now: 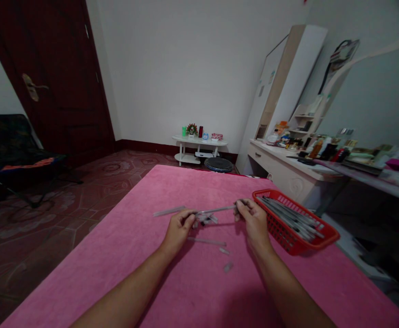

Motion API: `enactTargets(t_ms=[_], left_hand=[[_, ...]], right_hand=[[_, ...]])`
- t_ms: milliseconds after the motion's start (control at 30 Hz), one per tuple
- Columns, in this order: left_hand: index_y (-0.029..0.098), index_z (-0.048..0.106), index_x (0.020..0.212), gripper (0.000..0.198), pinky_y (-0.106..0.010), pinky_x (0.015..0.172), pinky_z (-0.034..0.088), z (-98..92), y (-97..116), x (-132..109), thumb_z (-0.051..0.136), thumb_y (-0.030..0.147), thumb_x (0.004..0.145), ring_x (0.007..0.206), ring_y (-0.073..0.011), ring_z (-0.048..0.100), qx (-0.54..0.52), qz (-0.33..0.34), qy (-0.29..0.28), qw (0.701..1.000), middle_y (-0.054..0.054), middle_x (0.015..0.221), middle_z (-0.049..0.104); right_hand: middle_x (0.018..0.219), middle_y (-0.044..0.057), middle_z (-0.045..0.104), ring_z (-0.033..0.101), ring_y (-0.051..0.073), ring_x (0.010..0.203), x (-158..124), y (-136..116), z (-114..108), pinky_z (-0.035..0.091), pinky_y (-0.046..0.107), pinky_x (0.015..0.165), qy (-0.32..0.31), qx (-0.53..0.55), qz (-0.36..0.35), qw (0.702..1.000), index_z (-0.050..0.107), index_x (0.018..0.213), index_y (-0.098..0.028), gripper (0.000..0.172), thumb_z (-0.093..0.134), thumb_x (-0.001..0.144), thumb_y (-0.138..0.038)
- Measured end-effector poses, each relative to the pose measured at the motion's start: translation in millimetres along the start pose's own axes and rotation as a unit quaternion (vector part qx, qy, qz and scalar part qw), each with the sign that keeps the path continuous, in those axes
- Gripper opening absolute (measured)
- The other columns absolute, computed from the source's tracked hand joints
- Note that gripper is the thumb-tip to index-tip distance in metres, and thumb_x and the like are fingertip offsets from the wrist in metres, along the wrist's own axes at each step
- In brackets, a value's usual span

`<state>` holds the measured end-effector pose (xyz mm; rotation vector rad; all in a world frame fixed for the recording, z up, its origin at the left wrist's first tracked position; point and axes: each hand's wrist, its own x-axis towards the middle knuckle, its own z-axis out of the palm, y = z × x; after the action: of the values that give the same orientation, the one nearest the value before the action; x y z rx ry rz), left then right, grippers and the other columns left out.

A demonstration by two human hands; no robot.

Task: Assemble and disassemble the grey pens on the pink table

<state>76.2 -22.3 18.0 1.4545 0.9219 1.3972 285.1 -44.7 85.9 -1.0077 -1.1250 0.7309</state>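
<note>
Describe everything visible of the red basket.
The red basket looks like plastic: oblong, open-topped, with a rim and walls pierced by small holes. It sits upright on the pink cloth, near the cloth's right edge, holding a bundle of slender greyish sticks laid roughly lengthwise. The right hand is beside it; contact is unclear.

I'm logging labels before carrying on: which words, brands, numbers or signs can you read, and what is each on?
No text can be read anywhere in this view.
Thin stick held by the left hand and right hand: no lettering can be made out.
Gray sticks in the red basket: none can be made out.
Bottles on the dresser: too small and blurred.
</note>
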Motion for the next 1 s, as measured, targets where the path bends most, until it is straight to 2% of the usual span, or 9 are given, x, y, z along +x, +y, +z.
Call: enactTargets(t_ms=[100,300,467,567,667,767,900,1000], left_hand=[[0.013,0.070,0.089,0.028,-0.023,0.057,0.041,-0.4,5.1,-0.1,0.054,0.036,0.085,0.062,-0.0135,0.052,0.025,0.013,-0.003,1.000,-0.005,0.073,0.063],[0.013,0.069,0.074,0.030,-0.024,0.062,0.038,-0.9,17.3,-1.7,0.052,0.035,0.087,0.065,-0.0141,0.051,0.047,0.040,-0.014,0.998,-0.003,0.065,0.057],[0.013,0.066,0.076,0.032,-0.022,0.056,0.035,-0.2,17.3,-1.9,0.051,0.040,0.087,0.057,-0.0108,0.046,-0.020,-0.007,0.004,1.000,-0.001,0.061,0.054],[0.013,0.063,0.075,0.031,-0.019,0.047,0.028,0.3,14.4,-0.9,0.057,0.041,0.083,0.048,-0.0069,0.037,-0.087,-0.052,0.027,0.995,0.003,0.054,0.045],[0.013,0.059,0.078,0.030,-0.016,0.041,0.019,0.3,11.4,0.4,0.060,0.043,0.079,0.040,-0.0039,0.027,-0.183,-0.105,0.031,0.977,0.008,0.049,0.034],[0.015,0.055,0.081,0.028,-0.015,0.037,0.015,-0.3,10.9,1.7,0.062,0.042,0.076,0.035,-0.0028,0.021,-0.258,-0.139,0.016,0.956,0.011,0.046,0.029],[0.016,0.052,0.079,0.029,-0.013,0.035,0.011,-1.2,13.8,2.7,0.061,0.043,0.076,0.032,-0.0016,0.016,-0.261,-0.169,0.026,0.950,0.012,0.043,0.026],[0.015,0.053,0.079,0.035,-0.013,0.035,0.012,-0.6,14.2,2.4,0.059,0.049,0.077,0.032,-0.0017,0.016,-0.246,-0.163,0.046,0.954,0.012,0.043,0.024]], right_hand=[[0.056,-0.002,0.058,0.048,0.008,0.045,0.7,-3.4,-2.0,0.038,0.020,0.045,-0.006,-0.031,-0.014,0.999,0.060,0.076,-0.015,0.021,0.064,0.076,-0.036],[0.056,-0.003,0.055,0.049,0.009,0.047,1.0,-9.2,-3.6,0.040,0.021,0.047,-0.037,-0.084,-0.040,0.995,0.058,0.075,-0.016,0.019,0.061,0.079,-0.034],[0.062,-0.002,0.059,0.053,0.010,0.051,-2.2,-6.9,-0.6,0.044,0.022,0.051,-0.080,-0.091,-0.054,0.991,0.059,0.080,-0.016,0.015,0.059,0.080,-0.031],[0.066,-0.001,0.061,0.058,0.012,0.056,-5.5,-4.9,1.8,0.046,0.023,0.056,-0.116,-0.108,-0.063,0.985,0.060,0.082,-0.017,0.011,0.058,0.081,-0.028],[0.069,0.000,0.062,0.061,0.013,0.059,-8.3,-4.2,3.9,0.047,0.023,0.058,-0.138,-0.140,-0.074,0.978,0.061,0.084,-0.017,0.009,0.057,0.081,-0.025],[0.073,0.001,0.065,0.063,0.015,0.065,-10.1,-4.3,5.5,0.048,0.025,0.061,-0.160,-0.176,-0.093,0.967,0.063,0.085,-0.017,0.009,0.055,0.082,-0.021],[0.079,0.003,0.067,0.063,0.016,0.075,-12.0,-3.5,7.6,0.048,0.026,0.070,-0.180,-0.234,-0.151,0.943,0.065,0.084,-0.018,0.012,0.054,0.080,-0.014],[0.084,0.004,0.068,0.063,0.017,0.080,-13.7,-1.5,9.2,0.047,0.027,0.074,-0.205,-0.268,-0.196,0.921,0.066,0.087,-0.018,0.016,0.051,0.083,-0.013]])
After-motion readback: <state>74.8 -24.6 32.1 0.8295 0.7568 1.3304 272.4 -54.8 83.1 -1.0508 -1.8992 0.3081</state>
